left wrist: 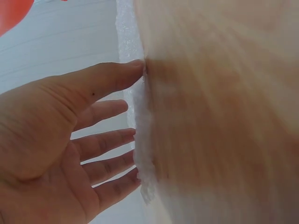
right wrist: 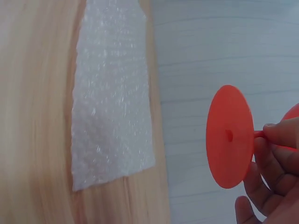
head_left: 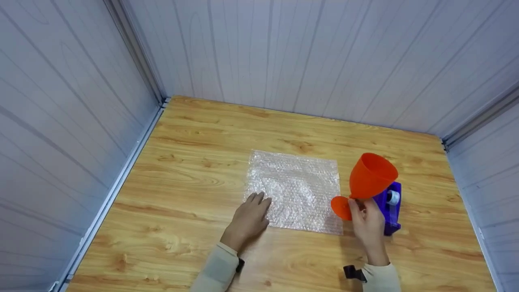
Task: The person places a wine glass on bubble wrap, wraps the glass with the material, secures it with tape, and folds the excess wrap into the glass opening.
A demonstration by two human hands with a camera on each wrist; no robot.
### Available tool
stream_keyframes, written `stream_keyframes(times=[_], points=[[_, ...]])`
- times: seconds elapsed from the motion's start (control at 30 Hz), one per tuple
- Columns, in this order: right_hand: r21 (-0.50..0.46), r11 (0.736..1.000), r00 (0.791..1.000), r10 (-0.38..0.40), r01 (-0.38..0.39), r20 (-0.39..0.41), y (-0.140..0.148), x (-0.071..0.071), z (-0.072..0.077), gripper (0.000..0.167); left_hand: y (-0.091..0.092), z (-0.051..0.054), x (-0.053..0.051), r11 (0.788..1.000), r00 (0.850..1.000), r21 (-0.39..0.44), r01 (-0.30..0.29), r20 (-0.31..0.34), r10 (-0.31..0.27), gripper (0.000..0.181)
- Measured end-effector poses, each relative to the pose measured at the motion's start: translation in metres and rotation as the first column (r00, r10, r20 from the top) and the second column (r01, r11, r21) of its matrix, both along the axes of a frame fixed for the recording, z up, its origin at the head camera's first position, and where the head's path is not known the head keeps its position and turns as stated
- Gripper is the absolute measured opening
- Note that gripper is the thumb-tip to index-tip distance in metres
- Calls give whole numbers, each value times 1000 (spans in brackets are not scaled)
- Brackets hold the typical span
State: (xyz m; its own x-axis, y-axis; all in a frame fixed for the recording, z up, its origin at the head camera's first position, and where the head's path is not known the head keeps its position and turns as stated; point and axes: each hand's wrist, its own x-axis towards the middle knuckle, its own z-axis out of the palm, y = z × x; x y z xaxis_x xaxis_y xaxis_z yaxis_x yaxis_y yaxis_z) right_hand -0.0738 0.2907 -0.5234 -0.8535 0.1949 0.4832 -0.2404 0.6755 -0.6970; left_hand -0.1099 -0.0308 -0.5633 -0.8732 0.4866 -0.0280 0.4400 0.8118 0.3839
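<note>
A sheet of bubble wrap (head_left: pixel 296 190) lies flat on the wooden table. My left hand (head_left: pixel 249 217) rests on its near left corner; in the left wrist view the fingers are spread and fairly straight, with fingertips touching the wrap's edge (left wrist: pixel 142 154). Above the right edge of the sheet, my right hand (head_left: pixel 368 221) pinches an orange plastic goblet (head_left: pixel 371 174) by its stem. The cup tilts up and to the right, while the round base (right wrist: pixel 229 136) points left. Most of the cup is hidden in the right wrist view.
Behind the right hand stands a blue tape dispenser (head_left: pixel 393 211) with a roll of tape, partly covered by the hand and goblet. Pale panel walls (head_left: pixel 259 52) enclose the wooden table (head_left: pixel 182 186) at the back and both sides.
</note>
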Motion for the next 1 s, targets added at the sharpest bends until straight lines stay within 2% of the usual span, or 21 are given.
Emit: stream_keyframes(times=[0.17,0.3,0.43,0.53,0.6,0.67,0.9,1.0], points=[[-8,999,996,47,-47,79,-14,-5,7,6,-6,1,3,999,1000,49,-15,-26,16,49],[-92,988,975,136,-121,178,-29,-10,13,8,-13,3,1,995,997,77,-56,-54,61,49],[-212,964,928,218,-158,302,-47,-17,16,13,-22,3,0,989,989,93,-117,-80,124,48],[-298,943,877,262,-146,402,-64,-23,15,13,-30,3,1,979,981,120,-165,-80,175,46],[-353,925,848,295,-139,440,-76,-27,14,12,-34,3,2,972,976,136,-193,-75,204,45],[-391,909,827,327,-143,457,-88,-31,11,12,-39,3,2,967,971,140,-214,-74,225,44],[-468,854,774,449,-226,446,-120,-45,-1,16,-48,5,4,957,960,107,-269,-50,276,44],[-490,839,747,480,-237,460,-133,-49,-3,16,-51,5,4,951,955,102,-291,-34,296,44]])
